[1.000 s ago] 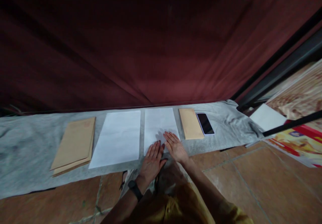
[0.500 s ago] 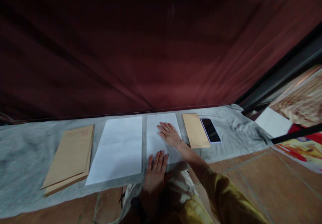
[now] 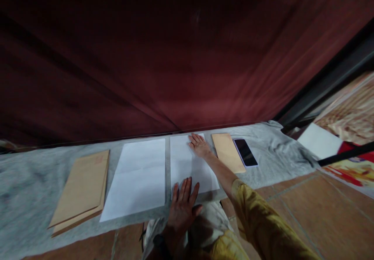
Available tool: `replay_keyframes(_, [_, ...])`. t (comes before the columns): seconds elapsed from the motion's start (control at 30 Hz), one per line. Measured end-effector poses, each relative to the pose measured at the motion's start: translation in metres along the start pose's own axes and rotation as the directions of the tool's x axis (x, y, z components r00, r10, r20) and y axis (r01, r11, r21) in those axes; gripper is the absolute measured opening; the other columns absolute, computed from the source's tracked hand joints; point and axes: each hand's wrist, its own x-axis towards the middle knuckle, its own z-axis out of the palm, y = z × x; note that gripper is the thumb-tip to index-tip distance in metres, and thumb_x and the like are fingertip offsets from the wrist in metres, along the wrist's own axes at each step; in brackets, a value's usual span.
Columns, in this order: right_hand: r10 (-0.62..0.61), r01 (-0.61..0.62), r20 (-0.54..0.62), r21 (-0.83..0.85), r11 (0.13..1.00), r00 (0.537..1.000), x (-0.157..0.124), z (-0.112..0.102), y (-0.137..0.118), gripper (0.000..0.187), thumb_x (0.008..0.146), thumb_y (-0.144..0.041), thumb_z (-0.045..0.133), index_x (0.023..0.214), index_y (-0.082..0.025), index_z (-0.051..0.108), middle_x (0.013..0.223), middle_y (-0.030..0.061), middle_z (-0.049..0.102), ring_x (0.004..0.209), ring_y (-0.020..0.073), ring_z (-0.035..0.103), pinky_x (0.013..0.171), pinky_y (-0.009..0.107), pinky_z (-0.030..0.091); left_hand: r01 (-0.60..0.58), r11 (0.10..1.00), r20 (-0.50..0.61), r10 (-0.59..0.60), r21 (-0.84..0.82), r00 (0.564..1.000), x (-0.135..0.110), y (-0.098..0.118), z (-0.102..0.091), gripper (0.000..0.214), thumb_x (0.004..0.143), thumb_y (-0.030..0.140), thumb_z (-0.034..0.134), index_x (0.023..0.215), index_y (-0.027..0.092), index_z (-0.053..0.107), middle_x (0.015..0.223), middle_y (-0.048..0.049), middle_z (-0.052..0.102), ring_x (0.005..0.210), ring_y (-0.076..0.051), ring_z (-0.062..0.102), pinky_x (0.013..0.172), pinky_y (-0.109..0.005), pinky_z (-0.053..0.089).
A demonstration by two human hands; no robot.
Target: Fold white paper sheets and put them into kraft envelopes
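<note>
The right hand lies flat at the far end of a white sheet. The left hand, fingers outstretched, touches its near edge.

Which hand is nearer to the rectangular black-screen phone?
Right. The right hand is left of the phone, across a brown paper envelope; the left hand is farther, at the near end of a white paper sheet.

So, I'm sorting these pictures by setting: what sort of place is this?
Perhaps a makeshift indoor work spot, home or shop unclear: a grey cloth under white sheets, dark red fabric hanging behind, and a tiled floor below.
</note>
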Motion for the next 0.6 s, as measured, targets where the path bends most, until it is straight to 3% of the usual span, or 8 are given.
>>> replay_keyframes(0.13, [0.073, -0.073, -0.01, 0.018, 0.997, 0.997, -0.032, -0.012, -0.02, 0.051, 0.106, -0.036, 0.041, 0.154, -0.018, 0.043, 0.163, 0.0122, 0.035, 0.151, 0.0264, 0.034, 0.123, 0.049, 0.03, 0.015, 1.0, -0.021, -0.015, -0.003, 1.0, 0.001, -0.001, 0.001, 0.072, 0.091, 0.06, 0.054, 0.155, 0.029, 0.04, 0.156, -0.0141, 0.047, 0.149, -0.032, 0.037, 0.123, -0.056, 0.015])
replay_keyframes(0.27, [-0.048, 0.052, -0.041, 0.087, 0.995, 0.998, -0.105, -0.022, -0.043, 0.053, 0.104, -0.032, 0.047, 0.155, -0.02, 0.041, 0.166, 0.0113, 0.03, 0.154, 0.028, 0.027, 0.123, 0.05, 0.033, 0.017, 1.0, -0.025, -0.017, 0.014, 1.0, 0.003, 0.002, -0.002, 0.063, 0.095, 0.058, 0.049, 0.152, 0.03, 0.045, 0.155, -0.0119, 0.049, 0.148, -0.03, 0.038, 0.124, -0.056, 0.013])
replay_keyframes(0.43, [-0.113, 0.121, -0.059, 0.163, 0.979, 0.992, -0.188, -0.028, -0.055, 0.052, 0.101, -0.028, 0.05, 0.153, -0.019, 0.044, 0.158, 0.0113, 0.044, 0.148, 0.0257, 0.038, 0.118, 0.048, 0.043, 0.023, 1.0, -0.022, -0.023, -0.007, 1.0, 0.003, 0.003, -0.002, 0.064, 0.092, 0.063, 0.051, 0.143, 0.026, 0.056, 0.155, -0.0134, 0.049, 0.15, -0.031, 0.035, 0.124, -0.058, 0.014])
replay_keyframes(0.6, [-0.1, 0.109, -0.057, 0.168, 0.98, 0.993, -0.204, -0.029, -0.057, 0.051, 0.102, -0.026, 0.047, 0.152, -0.017, 0.045, 0.152, 0.012, 0.052, 0.144, 0.023, 0.045, 0.119, 0.049, 0.042, 0.024, 0.999, -0.028, -0.025, -0.021, 0.999, 0.002, 0.002, 0.0, 0.065, 0.095, 0.059, 0.048, 0.151, 0.026, 0.046, 0.158, -0.0122, 0.045, 0.152, -0.03, 0.029, 0.125, -0.059, 0.014])
